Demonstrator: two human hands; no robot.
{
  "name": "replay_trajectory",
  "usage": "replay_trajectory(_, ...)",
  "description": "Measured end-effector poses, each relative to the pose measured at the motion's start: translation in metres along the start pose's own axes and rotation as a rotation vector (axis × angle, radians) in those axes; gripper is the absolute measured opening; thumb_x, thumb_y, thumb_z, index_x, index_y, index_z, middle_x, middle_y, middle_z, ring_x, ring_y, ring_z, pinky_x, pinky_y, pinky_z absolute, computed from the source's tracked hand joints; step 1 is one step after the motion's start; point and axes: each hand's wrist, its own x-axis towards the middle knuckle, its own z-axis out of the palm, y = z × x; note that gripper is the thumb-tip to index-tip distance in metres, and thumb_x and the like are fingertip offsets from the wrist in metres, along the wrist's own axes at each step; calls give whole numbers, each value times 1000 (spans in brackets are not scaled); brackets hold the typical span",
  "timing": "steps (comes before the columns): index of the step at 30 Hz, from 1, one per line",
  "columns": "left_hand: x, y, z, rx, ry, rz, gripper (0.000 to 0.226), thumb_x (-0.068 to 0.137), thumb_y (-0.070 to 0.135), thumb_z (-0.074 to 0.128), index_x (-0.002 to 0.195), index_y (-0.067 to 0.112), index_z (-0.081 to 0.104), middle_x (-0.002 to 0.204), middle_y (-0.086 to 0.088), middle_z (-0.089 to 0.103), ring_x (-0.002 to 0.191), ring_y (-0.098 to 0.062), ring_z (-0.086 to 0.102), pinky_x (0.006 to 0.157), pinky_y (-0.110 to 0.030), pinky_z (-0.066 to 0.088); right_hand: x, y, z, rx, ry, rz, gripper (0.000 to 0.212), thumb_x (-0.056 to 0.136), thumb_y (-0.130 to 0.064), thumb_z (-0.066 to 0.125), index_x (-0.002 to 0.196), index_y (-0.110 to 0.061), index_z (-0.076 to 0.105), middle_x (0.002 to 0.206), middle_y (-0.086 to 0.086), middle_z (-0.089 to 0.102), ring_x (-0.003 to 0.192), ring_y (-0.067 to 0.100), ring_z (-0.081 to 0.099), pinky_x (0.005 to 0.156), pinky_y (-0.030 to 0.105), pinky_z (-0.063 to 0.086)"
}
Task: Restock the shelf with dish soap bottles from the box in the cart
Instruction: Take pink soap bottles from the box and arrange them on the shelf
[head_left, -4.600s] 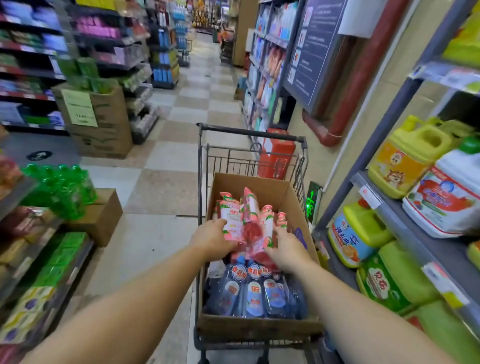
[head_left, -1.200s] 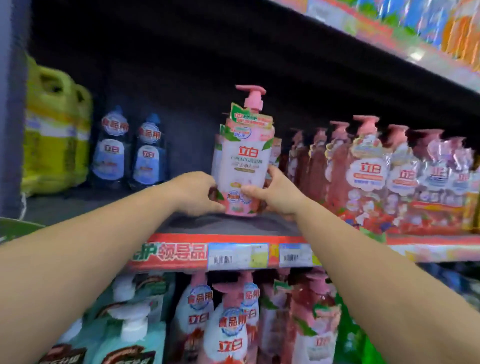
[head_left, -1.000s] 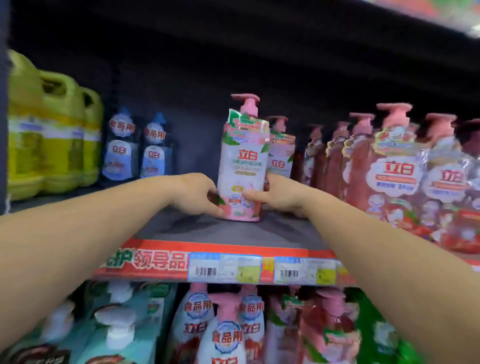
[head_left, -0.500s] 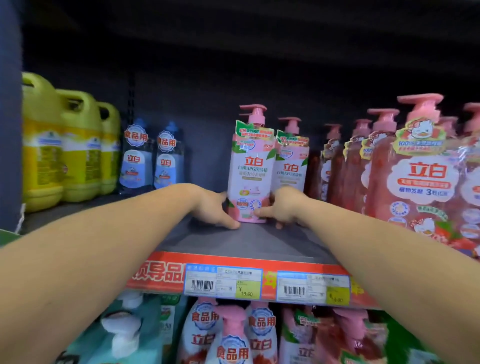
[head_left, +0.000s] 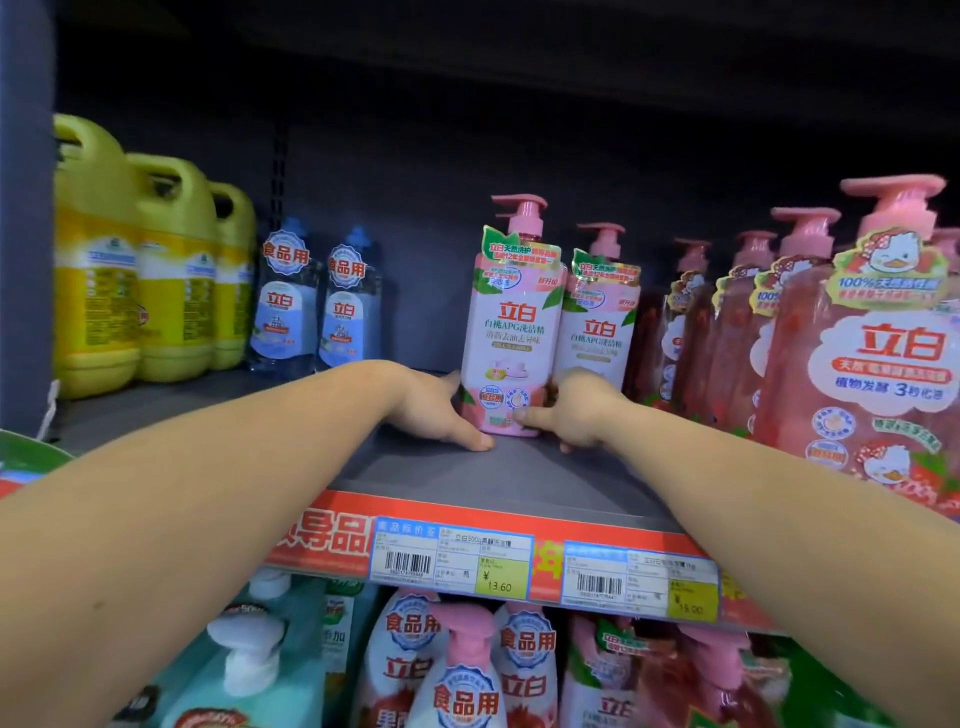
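In the middle of the frame a pink-and-white dish soap bottle (head_left: 511, 322) with a pink pump top stands upright on the grey shelf (head_left: 467, 473), set back from the front edge. Both hands are at its base: the left hand (head_left: 436, 410) is curled against the bottle's lower left side with its thumb lying along the shelf in front, and the right hand (head_left: 576, 408) grips the lower right side, thumb pressed on the front of the label near the bottom. Just behind and to the right, touching the first, stands a second bottle (head_left: 600, 317) of the same kind, partly hidden by the right hand. Further right, filling the right side of the frame, is a row of clear pink pump bottles (head_left: 883, 338) with a duck on the label. At the left of the shelf, toward the back, two small blue bottles (head_left: 317, 306) stand side by side, and beyond them at the left edge a row of yellow jugs (head_left: 135, 270). Along the shelf's red front strip sit two price tags (head_left: 452, 558), the left one reading 13.60. Below the shelf, along the bottom of the frame, are more pump bottles (head_left: 467, 675), pink, white and pale green; the labels there are blurred.
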Motion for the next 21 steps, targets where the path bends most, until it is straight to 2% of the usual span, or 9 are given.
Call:
replay_trajectory(2, -1, 0, 1, -13, 2, -1, 103, 80, 65, 61, 154, 30, -1, 156, 4, 31, 139, -19, 35, 115, -33, 25, 2, 3, 3, 35, 7, 7, 47, 86, -52, 63, 101, -7, 62, 79, 11, 73, 54, 16, 59, 69, 30, 51)
replay_trajectory(4, -1, 0, 1, -30, -2, -5, 104, 79, 65, 62, 154, 30, 0, 156, 5, 30, 140, -19, 34, 115, -34, 25, 3, 4, 5, 97, 3, 16, 48, 85, -51, 66, 103, -7, 61, 80, 12, 72, 53, 18, 59, 62, 30, 51)
replay_trajectory(7, -5, 0, 1, -30, 1, -28, 112, 72, 73, 63, 155, 29, 1, 157, 5, 28, 141, -19, 33, 117, -38, 24, 1, 3, 3, 199, -46, 77, 47, 85, -48, 68, 104, -5, 60, 64, 10, 63, 52, 21, 55, 50, 28, 47)
replay_trajectory(10, -22, -3, -6, -9, 87, -80, 110, 78, 73, 56, 156, 18, 0, 161, 0, 19, 146, -21, 24, 118, -35, 20, -11, -3, -12, 183, -40, 130, 47, 85, -50, 66, 92, -4, 65, 58, 10, 62, 55, 24, 56, 51, 29, 47)
replay_trajectory(13, -57, -15, -15, 34, 242, -94, 90, 88, 64, 51, 154, 12, 17, 160, -5, 23, 145, -23, 27, 115, -31, 22, -34, -20, -29, 40, 171, 79, 38, 87, -46, 65, 74, -10, 62, 76, 13, 66, 77, 28, 63, 62, 31, 44)
replay_trajectory(15, -87, -32, -18, 96, 344, -108, 80, 90, 61, 49, 150, 12, 30, 155, -7, 33, 140, -26, 34, 113, -33, 28, -56, -51, -34, 25, 287, -10, 31, 86, -42, 66, 73, -17, 54, 93, 12, 66, 91, 28, 61, 70, 28, 39)
replay_trajectory(18, -143, -68, -18, 169, 485, -165, 68, 91, 59, 50, 141, 13, 46, 144, -10, 48, 131, -30, 45, 107, -35, 38, -85, -125, -24, 0, 330, -213, 19, 89, -38, 62, 88, -19, 60, 110, 8, 66, 106, 29, 59, 80, 31, 42)
replay_trajectory(20, -192, -97, -17, 201, 597, -204, 60, 90, 56, 52, 130, 12, 56, 133, -14, 57, 123, -33, 51, 101, -39, 44, -104, -188, -5, -58, 332, -347, 34, 89, -41, 59, 112, -16, 61, 121, 11, 62, 114, 32, 56, 89, 36, 45)
replay_trajectory(21, -219, -112, -15, 211, 654, -207, 54, 90, 53, 54, 124, 12, 59, 129, -15, 59, 120, -34, 54, 97, -39, 46, -116, -222, 7, -83, 344, -402, 39, 88, -42, 58, 117, -15, 60, 123, 13, 61, 115, 35, 54, 90, 40, 46)
